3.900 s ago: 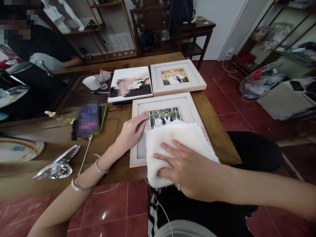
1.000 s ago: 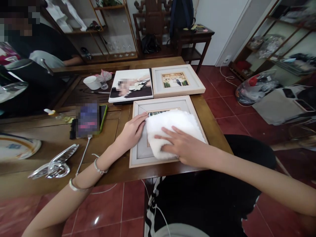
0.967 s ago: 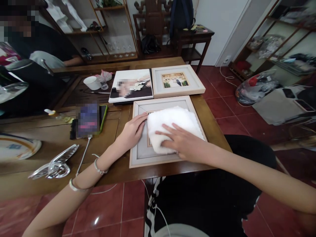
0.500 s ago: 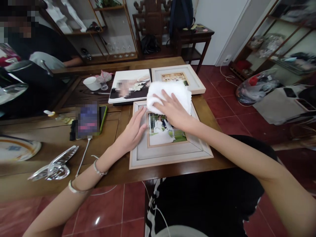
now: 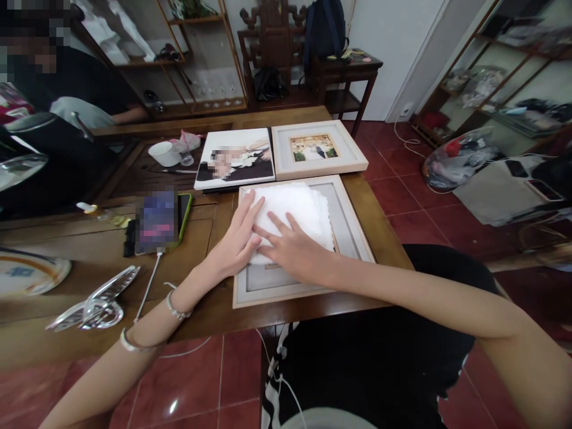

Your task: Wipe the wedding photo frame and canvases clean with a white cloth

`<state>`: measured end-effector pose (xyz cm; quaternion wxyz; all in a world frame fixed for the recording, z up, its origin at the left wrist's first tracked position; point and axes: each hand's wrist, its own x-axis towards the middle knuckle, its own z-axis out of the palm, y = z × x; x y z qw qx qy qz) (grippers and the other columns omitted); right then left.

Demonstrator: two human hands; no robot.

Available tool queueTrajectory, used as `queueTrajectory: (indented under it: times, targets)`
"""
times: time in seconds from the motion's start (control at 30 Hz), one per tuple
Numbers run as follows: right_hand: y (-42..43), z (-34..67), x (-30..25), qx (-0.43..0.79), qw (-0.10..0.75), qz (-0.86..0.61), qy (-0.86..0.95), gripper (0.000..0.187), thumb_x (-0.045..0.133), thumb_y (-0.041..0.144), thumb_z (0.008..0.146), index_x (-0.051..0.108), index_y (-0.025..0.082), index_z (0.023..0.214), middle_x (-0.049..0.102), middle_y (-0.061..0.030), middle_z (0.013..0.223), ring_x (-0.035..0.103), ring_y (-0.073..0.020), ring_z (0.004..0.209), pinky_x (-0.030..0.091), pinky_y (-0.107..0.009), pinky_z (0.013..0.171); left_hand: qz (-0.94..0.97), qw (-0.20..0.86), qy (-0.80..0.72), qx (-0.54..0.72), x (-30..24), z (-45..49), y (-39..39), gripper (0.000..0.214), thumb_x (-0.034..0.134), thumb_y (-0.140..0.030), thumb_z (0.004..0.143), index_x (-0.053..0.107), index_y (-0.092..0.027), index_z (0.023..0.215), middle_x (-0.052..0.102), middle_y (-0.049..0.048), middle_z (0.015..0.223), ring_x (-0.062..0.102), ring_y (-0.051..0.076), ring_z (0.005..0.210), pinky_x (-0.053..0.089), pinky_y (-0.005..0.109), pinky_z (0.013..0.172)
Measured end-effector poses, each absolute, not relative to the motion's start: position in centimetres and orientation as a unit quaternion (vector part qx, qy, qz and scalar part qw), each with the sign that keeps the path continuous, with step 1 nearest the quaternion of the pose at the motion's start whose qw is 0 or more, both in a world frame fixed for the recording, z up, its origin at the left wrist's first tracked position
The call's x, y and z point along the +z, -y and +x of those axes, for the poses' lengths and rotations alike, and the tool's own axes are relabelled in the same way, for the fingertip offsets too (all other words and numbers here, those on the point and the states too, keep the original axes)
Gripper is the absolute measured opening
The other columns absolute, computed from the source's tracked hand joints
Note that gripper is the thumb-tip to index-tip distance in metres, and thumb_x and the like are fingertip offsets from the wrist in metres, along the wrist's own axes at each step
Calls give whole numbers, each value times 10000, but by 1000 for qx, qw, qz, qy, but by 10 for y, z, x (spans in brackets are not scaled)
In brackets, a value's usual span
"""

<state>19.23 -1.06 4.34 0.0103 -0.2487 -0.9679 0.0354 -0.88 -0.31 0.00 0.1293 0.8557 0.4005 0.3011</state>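
Note:
A white cloth [image 5: 300, 202] lies over the middle of a pale picture frame [image 5: 356, 221] near the table's front edge, hiding most of the photo inside. My right hand [image 5: 300, 249] rests flat on the cloth with its fingers spread, pressing it against the frame. At the frame's left side, my left hand [image 5: 236, 241] is open, its fingertips at the cloth's left edge and close to the right fingers. Behind stand a second pale frame [image 5: 351, 156] with a small photo and, to its left, a white-topped photo panel [image 5: 236, 138], both lying flat.
Left on the wooden table [image 5: 196, 229] are a phone on a cable [image 5: 157, 223], a shiny metal ornament [image 5: 100, 304], a dropper bottle [image 5: 105, 214] and a white cup [image 5: 164, 154]. Across the table sits another person [image 5: 89, 83]. A bagged bundle [image 5: 458, 159] stands on the right floor.
My right hand has slid the cloth from the frame's far edge toward me and left, over the photo. The far frame's photo is uncovered. My left hand has barely moved.

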Motion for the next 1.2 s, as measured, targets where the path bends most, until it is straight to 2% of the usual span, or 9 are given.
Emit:
queueTrajectory:
  times: [0.23, 0.47, 0.6, 0.73, 0.83, 0.93, 1.0, 1.07, 1.2]
  targets:
    - [45, 213, 51, 100, -14, -187, 977, 380, 549, 58, 851, 641, 164, 1205, 353, -135, 1570, 222, -453, 1452, 249, -690, 1123, 851, 142, -415, 289, 0, -8, 5, 702, 154, -616, 1005, 166, -207, 1576, 140, 141, 1645, 107, 330, 1513, 152, 535, 1210]
    - [55, 247, 74, 188, -40, -189, 963, 522, 558, -9, 719, 626, 168, 1206, 421, -112, 1538, 274, -404, 1450, 281, -639, 1131, 845, 140, -455, 243, 4, -4, 7, 577, 292, -457, 1041, 304, -130, 1517, 238, 168, 1614, 185, 261, 1506, 189, 460, 1224]
    - [54, 278, 98, 211, -66, -241, 945, 531, 471, -38, 693, 641, 194, 1139, 575, -112, 1395, 459, -338, 1355, 410, -529, 1064, 849, 132, -461, 220, 4, -3, 7, 568, 383, -438, 1019, 380, -97, 1473, 312, 184, 1582, 260, 270, 1484, 240, 454, 1215]
    - [36, 309, 126, 222, -110, -324, 913, 474, 410, -10, 689, 662, 239, 1004, 710, -54, 992, 680, -251, 942, 530, -354, 773, 853, 131, -457, 213, 3, -4, 7, 559, 396, -414, 1015, 414, -69, 1454, 373, 197, 1549, 317, 272, 1461, 266, 445, 1210]
    - [14, 321, 139, 212, -39, -352, 911, 427, 408, 33, 715, 642, 229, 1013, 697, -35, 956, 662, -221, 845, 511, -315, 720, 856, 130, -453, 212, 2, -5, 6, 547, 391, -398, 1017, 434, -57, 1441, 394, 204, 1536, 309, 276, 1464, 275, 452, 1207]
    - [-10, 312, 137, 89, 97, -409, 903, 417, 394, 29, 712, 617, 179, 1031, 682, -62, 925, 639, -230, 796, 505, -344, 712, 858, 130, -449, 214, 1, -5, 5, 535, 389, -398, 1015, 444, -75, 1439, 393, 201, 1538, 306, 290, 1464, 292, 487, 1195]
    - [-26, 294, 127, -13, 159, -433, 887, 471, 396, 12, 702, 605, 143, 1104, 677, -104, 988, 644, -266, 863, 518, -390, 739, 857, 131, -447, 220, 1, -5, 5, 531, 400, -397, 1011, 449, -85, 1438, 400, 199, 1534, 313, 296, 1460, 300, 496, 1190]
    - [-42, 269, 112, -43, 154, -404, 901, 549, 405, -18, 742, 563, 141, 1243, 637, -148, 1220, 613, -314, 1084, 519, -454, 860, 858, 131, -443, 225, 2, -5, 5, 524, 415, -392, 1006, 454, -95, 1436, 406, 193, 1531, 320, 296, 1457, 306, 497, 1187]
    - [-67, 211, 80, -51, 117, -280, 952, 648, 414, -79, 771, 511, 189, 1353, 413, -108, 1536, 397, -320, 1391, 385, -495, 1092, 859, 124, -442, 228, 1, -4, 5, 494, 444, -383, 996, 480, -134, 1421, 453, 174, 1500, 363, 317, 1434, 336, 536, 1160]
